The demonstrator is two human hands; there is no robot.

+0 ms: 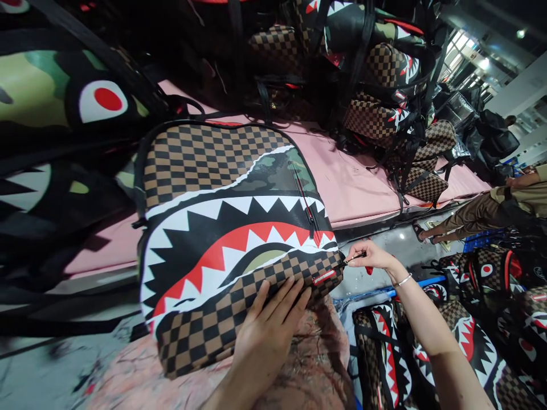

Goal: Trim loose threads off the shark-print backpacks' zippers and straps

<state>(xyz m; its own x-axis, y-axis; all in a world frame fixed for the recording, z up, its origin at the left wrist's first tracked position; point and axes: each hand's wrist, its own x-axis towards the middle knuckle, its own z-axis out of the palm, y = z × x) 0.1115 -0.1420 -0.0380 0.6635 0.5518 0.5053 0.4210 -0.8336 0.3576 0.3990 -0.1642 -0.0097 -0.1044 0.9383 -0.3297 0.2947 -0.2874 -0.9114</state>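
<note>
A backpack (200,165) with brown-and-black checks, a camouflage patch and a red-and-white shark mouth lies across my lap and against the table edge. Flat on its lower checked part rests my left hand (273,319), fingers stretched out and slightly apart. At the bag's right corner, my right hand (370,255) pinches a small black zipper pull (348,262) between thumb and fingers. A red label (325,277) sits just below that corner. Another zipper (310,213) hangs down the bag's front, untouched.
The pink tabletop (342,176) carries piles of similar bags (384,108) at the back. A camouflage bag (38,97) stands close on the left. More shark-mouth bags (384,353) lie low on the right. A person in brown trousers (474,213) stands farther off.
</note>
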